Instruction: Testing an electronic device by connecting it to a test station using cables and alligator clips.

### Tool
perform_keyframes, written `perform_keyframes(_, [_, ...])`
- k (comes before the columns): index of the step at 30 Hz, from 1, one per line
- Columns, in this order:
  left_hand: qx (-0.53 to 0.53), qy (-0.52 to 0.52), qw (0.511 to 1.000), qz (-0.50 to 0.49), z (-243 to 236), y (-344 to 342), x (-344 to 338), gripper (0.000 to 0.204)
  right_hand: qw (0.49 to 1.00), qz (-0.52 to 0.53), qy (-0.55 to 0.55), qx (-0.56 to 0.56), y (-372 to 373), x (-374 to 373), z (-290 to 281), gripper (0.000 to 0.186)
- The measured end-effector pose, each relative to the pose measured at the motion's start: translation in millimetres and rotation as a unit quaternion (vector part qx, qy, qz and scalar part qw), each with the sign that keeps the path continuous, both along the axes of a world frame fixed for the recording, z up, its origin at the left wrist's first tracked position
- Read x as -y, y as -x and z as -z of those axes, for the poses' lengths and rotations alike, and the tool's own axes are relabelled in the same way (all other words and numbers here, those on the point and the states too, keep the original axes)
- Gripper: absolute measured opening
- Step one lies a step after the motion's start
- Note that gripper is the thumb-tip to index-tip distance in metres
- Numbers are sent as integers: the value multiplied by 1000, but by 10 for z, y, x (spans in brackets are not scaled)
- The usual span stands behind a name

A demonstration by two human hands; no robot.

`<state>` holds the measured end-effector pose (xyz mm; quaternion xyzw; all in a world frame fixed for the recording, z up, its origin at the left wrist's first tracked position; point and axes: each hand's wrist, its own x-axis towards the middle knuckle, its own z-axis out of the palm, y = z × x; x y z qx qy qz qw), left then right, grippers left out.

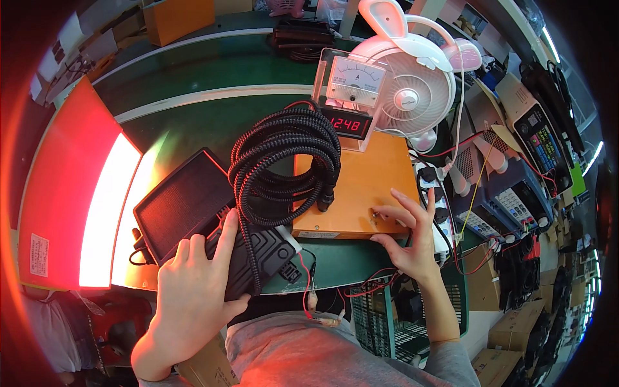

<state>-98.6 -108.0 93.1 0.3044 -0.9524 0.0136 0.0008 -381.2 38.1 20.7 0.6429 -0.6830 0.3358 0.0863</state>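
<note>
My left hand (196,284) grips a black device with raised buttons (259,255), its fingers over the top edge. A black rectangular panel (174,203) lies behind it. A coil of black corrugated hose (284,142) rests above the device and partly on an orange box (361,171). My right hand (412,245) is open at the box's right front, fingers spread and curved near a small switch (375,214); whether a fingertip touches it is unclear. A meter stand (354,81) with dial and red digital display stands on the box. Red and black leads (306,284) hang below.
A glowing red-and-white panel (55,206) stands left. A white fan (403,97), power strip (442,235) and blue bench instruments (516,193) crowd the right. A green crate (374,322) and cardboard boxes (516,322) sit below. Part of another person (55,329) shows lower left.
</note>
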Motion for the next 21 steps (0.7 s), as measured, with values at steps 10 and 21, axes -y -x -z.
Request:
perform_keyframes(10, [-121,-21,992,-1,69,-168,12,97,929,-64,-6,364,-474,477,-525,73])
perform_keyframes(21, [-619,-446,595,-250,910,-1172,-246,65,830,-128,102,533,-737,1253,-250,23])
